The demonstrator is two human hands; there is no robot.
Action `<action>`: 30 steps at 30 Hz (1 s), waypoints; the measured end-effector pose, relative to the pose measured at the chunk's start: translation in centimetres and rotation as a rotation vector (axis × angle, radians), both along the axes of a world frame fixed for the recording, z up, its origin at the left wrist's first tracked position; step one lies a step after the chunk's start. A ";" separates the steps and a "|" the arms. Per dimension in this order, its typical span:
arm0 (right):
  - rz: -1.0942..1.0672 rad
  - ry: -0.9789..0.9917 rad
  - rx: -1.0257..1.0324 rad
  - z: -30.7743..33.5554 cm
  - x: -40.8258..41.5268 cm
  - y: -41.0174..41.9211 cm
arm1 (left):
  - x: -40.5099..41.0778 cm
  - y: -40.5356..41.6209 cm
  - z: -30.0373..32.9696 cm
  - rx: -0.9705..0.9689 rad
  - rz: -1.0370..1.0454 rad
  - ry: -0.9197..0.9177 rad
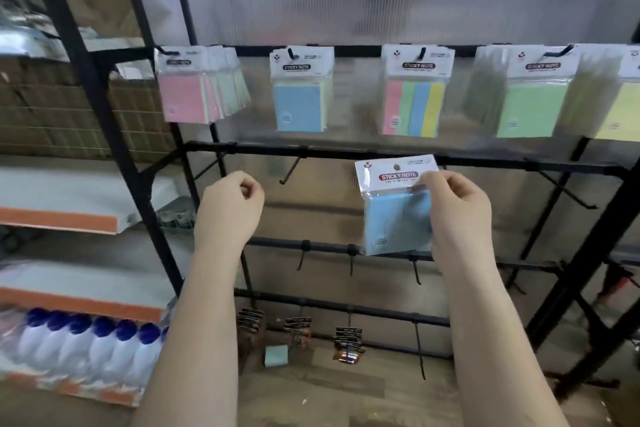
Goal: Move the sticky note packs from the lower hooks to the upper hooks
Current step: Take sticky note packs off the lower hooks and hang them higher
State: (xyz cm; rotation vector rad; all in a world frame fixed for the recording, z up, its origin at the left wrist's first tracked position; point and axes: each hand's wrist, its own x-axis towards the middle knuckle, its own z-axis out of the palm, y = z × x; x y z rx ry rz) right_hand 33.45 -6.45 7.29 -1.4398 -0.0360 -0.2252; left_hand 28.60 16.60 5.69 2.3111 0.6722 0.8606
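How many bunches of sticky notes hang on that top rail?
5: pink-fronted bunch, blue, striped, green, yellow cut off at the right edge; more may hang beyond.

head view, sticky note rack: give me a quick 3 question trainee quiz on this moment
1. True or false: the right hand holds a blue sticky note pack.
2. Which top-row pack shows four colour stripes? A) the first from the left B) the third from the left C) none
3. Fill in: the left hand is closed and holds ____.

Key: 1 true; 2 B; 3 nothing
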 end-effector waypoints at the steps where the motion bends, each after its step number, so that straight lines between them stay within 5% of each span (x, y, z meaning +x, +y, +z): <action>1: 0.017 -0.011 -0.004 0.0 -0.1 0.7 | -0.3 0.6 -0.1 -0.001 0.009 0.011; 15: 0.132 -0.275 0.071 4.0 4.0 11.1 | 0.0 7.6 -0.2 0.016 0.141 0.030; 30: -0.026 -0.408 0.011 8.3 11.2 17.4 | 4.8 11.1 0.2 -0.031 0.164 0.021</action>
